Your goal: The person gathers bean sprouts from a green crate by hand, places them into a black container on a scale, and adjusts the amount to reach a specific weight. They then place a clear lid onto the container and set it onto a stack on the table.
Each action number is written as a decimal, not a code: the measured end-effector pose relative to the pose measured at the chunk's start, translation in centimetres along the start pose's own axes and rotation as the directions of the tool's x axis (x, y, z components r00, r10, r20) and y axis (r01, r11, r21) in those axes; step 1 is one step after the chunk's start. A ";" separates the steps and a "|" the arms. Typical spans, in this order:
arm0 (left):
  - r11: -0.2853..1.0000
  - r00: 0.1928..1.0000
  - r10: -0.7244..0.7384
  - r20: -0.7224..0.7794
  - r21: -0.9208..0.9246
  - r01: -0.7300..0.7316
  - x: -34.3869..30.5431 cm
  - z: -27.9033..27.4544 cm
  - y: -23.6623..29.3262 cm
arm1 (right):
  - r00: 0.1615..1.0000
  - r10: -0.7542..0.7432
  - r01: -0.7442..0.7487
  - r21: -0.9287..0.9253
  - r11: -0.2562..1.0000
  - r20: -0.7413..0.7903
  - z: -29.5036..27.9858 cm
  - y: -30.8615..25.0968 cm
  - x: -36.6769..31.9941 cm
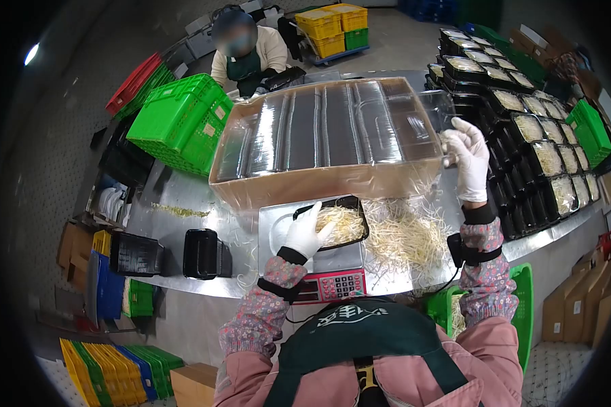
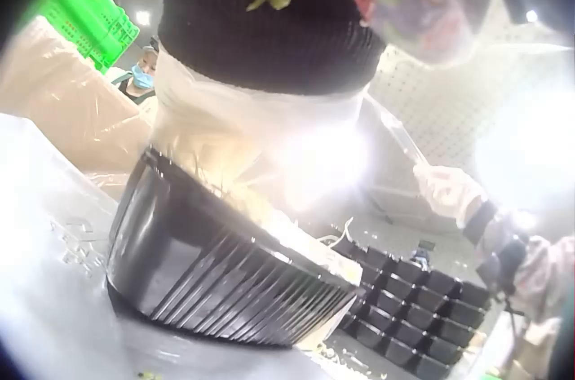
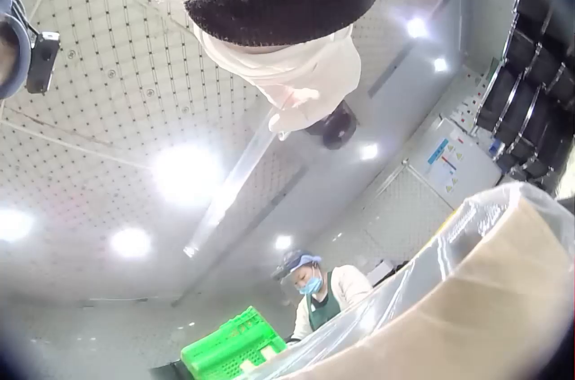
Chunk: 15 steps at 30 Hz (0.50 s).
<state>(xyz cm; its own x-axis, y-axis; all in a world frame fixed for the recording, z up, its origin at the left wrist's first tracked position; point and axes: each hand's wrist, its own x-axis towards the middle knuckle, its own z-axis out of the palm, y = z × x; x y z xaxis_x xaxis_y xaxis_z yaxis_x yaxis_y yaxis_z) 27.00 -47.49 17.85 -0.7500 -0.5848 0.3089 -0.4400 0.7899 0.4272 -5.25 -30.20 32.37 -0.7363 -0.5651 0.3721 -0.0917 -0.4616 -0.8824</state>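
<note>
My gloved left hand (image 1: 304, 232) rests over the near-left part of a black plastic tray (image 2: 234, 263) filled with bean sprouts (image 1: 343, 225). One finger reaches across the rim, and the thumb side lies over the sprouts; the other fingertips are hidden. Under the tray is a scale (image 1: 273, 234) with a red keypad panel (image 1: 332, 286). At the far right corner of the carton, my gloved right hand (image 1: 467, 154) pinches a clear plastic lid (image 1: 436, 107), which shows edge-on in the right wrist view. Nested clear lids (image 1: 322, 125) fill the open carton (image 1: 319, 183).
Loose sprouts (image 1: 407, 237) lie heaped right of the scale. Filled trays (image 1: 546, 156) stand stacked at the right. Two black containers (image 1: 204, 254) sit at the table's left, green crates (image 1: 180, 122) behind them. Another person (image 1: 248, 51) works across the table.
</note>
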 end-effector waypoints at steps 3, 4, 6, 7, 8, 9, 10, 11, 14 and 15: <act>0.972 0.990 -0.139 -0.027 -0.193 0.132 -0.8 -3.3 0.7 | 0.988 0.147 -0.151 0.096 0.984 0.047 2.0 1.0 -3.4; 0.862 0.967 -0.239 -0.083 -0.478 0.172 -1.3 -3.4 0.5 | 0.980 0.176 -0.185 0.112 0.976 0.088 2.7 1.7 -4.4; 0.618 0.919 -0.368 -0.142 -0.775 0.128 -2.6 -4.4 0.0 | 0.958 0.206 -0.232 0.113 0.966 0.202 4.0 3.2 -7.0; 0.619 0.919 -0.368 -0.142 -0.775 0.128 -3.1 -4.8 0.3 | 0.938 0.247 -0.275 0.089 0.957 0.243 4.7 4.2 -8.3; 0.374 0.889 -0.449 -0.086 -0.922 0.100 -3.6 -5.3 0.7 | 0.917 0.273 -0.314 0.102 0.944 0.291 5.4 5.2 -9.6; 0.099 0.860 -0.510 -0.008 -0.994 0.050 -3.9 -5.9 1.2 | 0.892 0.298 -0.353 0.111 0.929 0.340 6.0 6.0 -10.8; 0.043 0.857 -0.508 0.084 -0.992 0.123 -4.1 -6.3 2.2 | 0.861 0.342 -0.400 0.085 0.913 0.376 6.5 6.8 -12.1; 0.041 0.857 -0.509 0.083 -0.992 0.120 -4.7 -6.2 2.0 | 0.826 0.385 -0.445 0.055 0.894 0.412 7.0 7.5 -13.3; 0.292 0.854 -0.513 0.087 -0.918 0.269 -6.5 -5.5 1.8 | 0.796 0.316 -0.191 -0.280 0.941 0.516 7.0 8.2 -14.7; 0.291 0.853 -0.514 0.085 -0.919 0.267 -6.7 -4.9 1.5 | 0.782 0.334 -0.158 -0.351 0.923 0.526 6.8 8.2 -14.6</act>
<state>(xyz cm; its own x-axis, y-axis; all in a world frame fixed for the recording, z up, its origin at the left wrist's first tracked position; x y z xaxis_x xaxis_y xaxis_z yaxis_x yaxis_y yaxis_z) 33.80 -43.30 20.56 -0.4558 -0.8896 -0.0286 0.1249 -0.0958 0.9875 9.37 -30.36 21.68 -0.2538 -0.9559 0.1481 -0.2036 -0.0969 -0.9743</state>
